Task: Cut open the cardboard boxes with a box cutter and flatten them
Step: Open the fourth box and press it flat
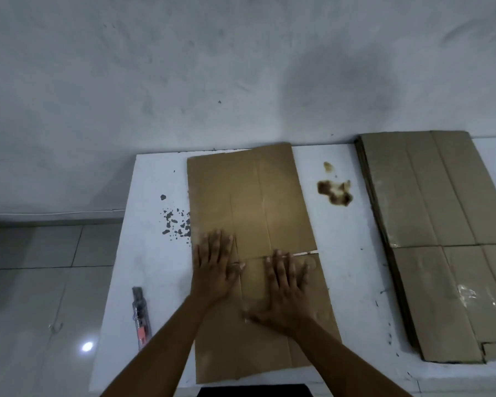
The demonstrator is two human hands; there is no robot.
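flat, both palms [215, 267] on cardboard [249, 196]

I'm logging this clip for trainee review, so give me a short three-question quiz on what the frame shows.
1. True or false: the box cutter is held in the left hand.
2. Where is the stack of flattened boxes: A) right of the flattened box under the hands, B) left of it, C) on the floor?
3. Fill in: both hands, including the right hand, press with ____ fingers.

Key: 1 false, it lies on the white table left of the box; 2 A; 3 straight.
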